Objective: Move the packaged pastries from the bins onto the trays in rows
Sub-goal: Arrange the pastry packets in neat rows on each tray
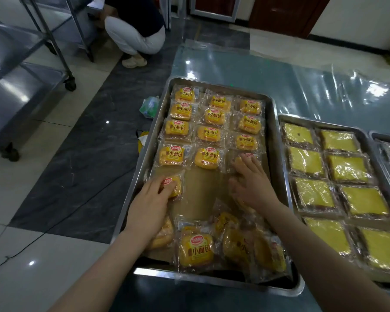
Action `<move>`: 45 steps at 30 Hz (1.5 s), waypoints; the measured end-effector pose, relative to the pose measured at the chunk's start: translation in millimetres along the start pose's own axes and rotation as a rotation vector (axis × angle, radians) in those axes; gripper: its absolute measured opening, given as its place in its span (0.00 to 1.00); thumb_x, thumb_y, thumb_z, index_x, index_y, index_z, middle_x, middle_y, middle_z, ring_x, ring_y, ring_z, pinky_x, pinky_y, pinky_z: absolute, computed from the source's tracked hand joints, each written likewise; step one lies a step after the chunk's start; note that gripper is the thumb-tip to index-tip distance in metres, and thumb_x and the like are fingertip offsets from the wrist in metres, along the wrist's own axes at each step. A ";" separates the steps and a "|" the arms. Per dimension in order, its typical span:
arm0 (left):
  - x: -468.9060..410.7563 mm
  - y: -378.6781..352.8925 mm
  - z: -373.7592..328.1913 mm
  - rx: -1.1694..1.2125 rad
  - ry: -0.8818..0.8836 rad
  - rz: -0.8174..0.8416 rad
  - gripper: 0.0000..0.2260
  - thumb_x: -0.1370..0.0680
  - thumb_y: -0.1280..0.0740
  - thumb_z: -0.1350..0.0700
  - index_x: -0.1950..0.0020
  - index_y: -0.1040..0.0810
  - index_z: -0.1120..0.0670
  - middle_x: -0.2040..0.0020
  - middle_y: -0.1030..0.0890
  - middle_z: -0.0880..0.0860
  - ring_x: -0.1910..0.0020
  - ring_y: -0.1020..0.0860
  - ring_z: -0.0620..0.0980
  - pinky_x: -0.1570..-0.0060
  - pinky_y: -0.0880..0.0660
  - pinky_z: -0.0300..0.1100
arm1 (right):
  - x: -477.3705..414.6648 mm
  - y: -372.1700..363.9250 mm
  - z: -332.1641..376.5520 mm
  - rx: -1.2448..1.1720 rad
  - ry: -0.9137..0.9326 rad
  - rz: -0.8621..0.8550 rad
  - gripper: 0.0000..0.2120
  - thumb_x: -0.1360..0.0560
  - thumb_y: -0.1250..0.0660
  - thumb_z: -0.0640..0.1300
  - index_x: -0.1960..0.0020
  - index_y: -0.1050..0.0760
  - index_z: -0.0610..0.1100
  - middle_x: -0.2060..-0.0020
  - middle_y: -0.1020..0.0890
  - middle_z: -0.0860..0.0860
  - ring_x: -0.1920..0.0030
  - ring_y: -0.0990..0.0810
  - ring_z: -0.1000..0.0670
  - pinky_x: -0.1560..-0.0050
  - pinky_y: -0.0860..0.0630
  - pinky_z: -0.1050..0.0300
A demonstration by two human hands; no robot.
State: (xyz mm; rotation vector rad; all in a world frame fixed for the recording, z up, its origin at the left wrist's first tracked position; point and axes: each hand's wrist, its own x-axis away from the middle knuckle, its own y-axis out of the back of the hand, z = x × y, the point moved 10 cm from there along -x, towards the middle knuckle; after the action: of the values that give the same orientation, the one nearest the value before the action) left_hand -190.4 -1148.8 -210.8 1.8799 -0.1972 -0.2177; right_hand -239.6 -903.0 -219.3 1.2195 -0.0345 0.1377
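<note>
Left hand point(152, 199): fingers curled round a crinkly clear bread packet point(175, 184), near-left on the steel tray point(142, 163).
Rows: glossy rowed packets point(208, 134), three columns on brown paper.
Right hand point(250, 179): flat, fingers spread, pressing the end packet point(250, 155).
Second tray point(313, 123): film-wrapped square cakes point(347, 167).

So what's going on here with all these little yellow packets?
A person is laying packaged pastries in rows on a metal tray. The left hand holds a packet starting a fifth row; the right hand presses flat on the fourth row's last packet. A loose pile waits at the tray's near end. A second tray alongside holds wrapped yellow squares.
</note>
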 end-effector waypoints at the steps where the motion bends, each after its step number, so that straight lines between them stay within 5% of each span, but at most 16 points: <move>1: 1.2 -8.3 3.1 0.032 0.012 0.048 0.27 0.25 0.33 0.61 0.28 0.35 0.49 0.27 0.37 0.57 0.29 0.38 0.58 0.37 0.32 0.51 | 6.1 3.4 10.1 -0.014 0.033 -0.032 0.22 0.23 0.37 0.52 0.30 0.33 0.54 0.26 0.40 0.53 0.24 0.48 0.46 0.28 0.47 0.47; 4: 2.4 -35.9 7.6 0.099 -0.048 0.231 0.34 0.22 0.38 0.57 0.24 0.55 0.41 0.23 0.58 0.49 0.24 0.58 0.51 0.29 0.52 0.45 | 18.7 -8.8 49.9 -0.026 0.151 0.032 0.15 0.24 0.37 0.49 0.37 0.26 0.55 0.36 0.27 0.54 0.34 0.32 0.49 0.37 0.35 0.53; 7: 3.7 -48.3 5.6 0.112 -0.116 0.351 0.39 0.22 0.37 0.55 0.28 0.65 0.37 0.26 0.68 0.46 0.27 0.66 0.47 0.30 0.56 0.44 | 18.5 -38.5 85.8 -0.064 0.190 0.169 0.17 0.24 0.37 0.49 0.35 0.28 0.57 0.35 0.27 0.54 0.34 0.31 0.50 0.35 0.31 0.50; 12: -1.0 -46.5 9.9 0.057 -0.102 0.345 0.39 0.23 0.36 0.53 0.26 0.63 0.38 0.26 0.68 0.47 0.26 0.65 0.48 0.30 0.57 0.43 | 13.6 -61.3 113.1 -0.173 0.127 0.263 0.22 0.24 0.35 0.49 0.31 0.33 0.59 0.40 0.23 0.55 0.45 0.24 0.53 0.46 0.28 0.58; 15: -7.0 -46.3 12.8 0.019 -0.079 0.347 0.37 0.22 0.37 0.48 0.26 0.64 0.39 0.26 0.69 0.49 0.27 0.66 0.49 0.31 0.59 0.43 | 17.0 -56.4 108.3 -0.101 0.113 0.286 0.24 0.23 0.36 0.51 0.29 0.36 0.59 0.54 0.22 0.57 0.62 0.27 0.59 0.61 0.29 0.62; 20: -11.9 -49.0 11.6 -0.038 -0.083 0.336 0.33 0.20 0.48 0.42 0.30 0.73 0.41 0.29 0.75 0.52 0.28 0.70 0.51 0.32 0.64 0.45 | 43.0 -24.6 45.0 -0.005 -0.031 0.181 0.17 0.25 0.35 0.49 0.36 0.27 0.54 0.44 0.24 0.55 0.44 0.25 0.52 0.46 0.25 0.55; 23: -13.8 -43.9 10.9 -0.117 -0.039 0.265 0.34 0.19 0.48 0.43 0.28 0.72 0.47 0.28 0.74 0.56 0.29 0.72 0.54 0.31 0.66 0.48 | 65.1 -23.6 23.7 -0.095 -0.047 0.231 0.17 0.25 0.33 0.50 0.37 0.26 0.53 0.43 0.24 0.57 0.44 0.26 0.56 0.45 0.28 0.60; 28: -14.2 -12.9 3.3 0.009 0.010 0.070 0.38 0.22 0.41 0.47 0.26 0.68 0.48 0.25 0.68 0.54 0.27 0.67 0.51 0.30 0.62 0.47 | 79.3 28.3 -5.5 -0.139 -0.117 -0.164 0.13 0.27 0.35 0.35 0.47 0.21 0.49 0.47 0.24 0.56 0.46 0.29 0.55 0.47 0.33 0.61; 32: 2.1 -12.1 -2.7 0.075 -0.025 0.091 0.30 0.21 0.42 0.47 0.24 0.54 0.46 0.23 0.58 0.50 0.26 0.59 0.47 0.31 0.56 0.44 | 80.6 21.9 -38.4 0.007 -0.270 -0.054 0.19 0.28 0.38 0.32 0.40 0.24 0.47 0.39 0.24 0.50 0.43 0.25 0.46 0.50 0.28 0.56; 37: 22.0 -35.7 -7.4 0.024 -0.104 0.238 0.19 0.20 0.44 0.48 0.28 0.37 0.41 0.24 0.60 0.47 0.25 0.60 0.51 0.29 0.54 0.50 | 71.1 8.9 -43.3 -0.086 -0.301 -0.017 0.22 0.28 0.30 0.42 0.35 0.28 0.48 0.41 0.26 0.48 0.46 0.24 0.47 0.46 0.26 0.53; 40: 24.5 -37.5 -4.7 0.065 -0.099 0.207 0.19 0.20 0.44 0.48 0.29 0.36 0.43 0.26 0.61 0.45 0.25 0.61 0.49 0.28 0.52 0.51 | 59.1 2.0 -31.1 -0.106 -0.287 -0.031 0.21 0.29 0.28 0.49 0.39 0.30 0.51 0.45 0.27 0.50 0.50 0.24 0.48 0.50 0.25 0.53; 45: 27.6 -42.2 -0.7 0.084 -0.117 0.197 0.20 0.20 0.45 0.49 0.27 0.38 0.44 0.26 0.62 0.45 0.27 0.64 0.46 0.29 0.57 0.47 | 33.6 -10.5 12.2 0.019 -0.131 -0.036 0.19 0.30 0.28 0.54 0.42 0.27 0.51 0.43 0.26 0.51 0.42 0.28 0.48 0.46 0.28 0.53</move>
State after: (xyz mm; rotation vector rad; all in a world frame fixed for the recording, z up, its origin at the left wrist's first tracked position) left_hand -162.3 -1141.7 -252.1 1.9181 -0.4755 -0.1868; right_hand -204.4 -915.0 -221.5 1.2459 -0.1256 0.0263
